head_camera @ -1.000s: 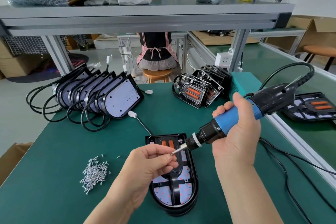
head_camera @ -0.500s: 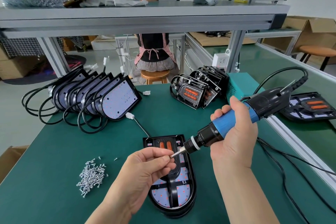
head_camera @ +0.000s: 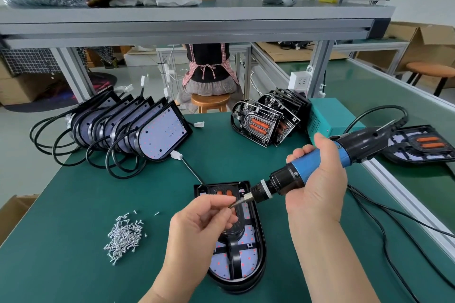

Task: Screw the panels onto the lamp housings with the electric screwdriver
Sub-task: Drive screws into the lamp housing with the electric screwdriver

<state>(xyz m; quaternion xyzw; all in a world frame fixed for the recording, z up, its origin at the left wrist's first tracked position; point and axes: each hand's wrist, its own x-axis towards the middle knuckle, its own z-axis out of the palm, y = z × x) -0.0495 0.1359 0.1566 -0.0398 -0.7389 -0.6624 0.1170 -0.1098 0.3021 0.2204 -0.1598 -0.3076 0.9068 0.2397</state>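
Our right hand (head_camera: 317, 189) wraps its fingers tight round the blue grip of the screwdriver (head_camera: 309, 162). It holds the tool up and tilted, so the bit (head_camera: 242, 202) points down and to the left. Our left hand (head_camera: 197, 221) pinches the tip of the bit with thumb and fingers. What sits between them is too small for us to tell.

Both hands are just above the lamp (head_camera: 256, 275). It lies flat on the green table (head_camera: 86, 192), right in front of us. A black panel (head_camera: 234, 253) lies on top of the lamp.

A pile of little silver screws (head_camera: 124, 233) lies on the table to the left of the lamp, near it but not touching.

Farther back on the left we see a row of lamps (head_camera: 160, 135) leaning on each other. Farther back on the right, a stack of panels (head_camera: 261, 128) leans next to a blue-green box (head_camera: 327, 115). Behind the table, a person (head_camera: 209, 69) sits on a stool with their back to us.
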